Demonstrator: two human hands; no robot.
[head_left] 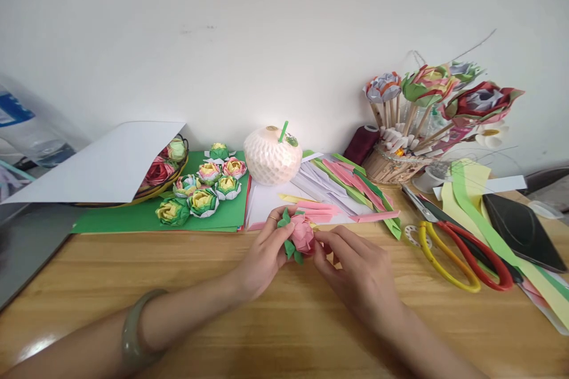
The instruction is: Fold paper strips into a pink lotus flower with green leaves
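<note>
A pink origami paper flower point(303, 233) with green outer petals is held just above the table's front part. My left hand point(268, 247) grips it from the left, thumb in front and fingers behind. At its right edge, the thumb and index finger of my right hand point(355, 263) pinch together on a pink petal. Behind my hands lie folded pink paper strips point(317, 211) on white sheets. Finished paper flowers point(204, 202) in green, yellow, pink and white sit to the left on green paper point(222, 222).
A white foam-netted round object point(272, 157) with a green straw stands against the wall. Scissors point(453, 249), a black phone point(524, 231) and paper strips lie on the right. Behind them is a basket point(393, 164) of stemmed paper flowers. A white sheet point(102, 163) covers another basket at left.
</note>
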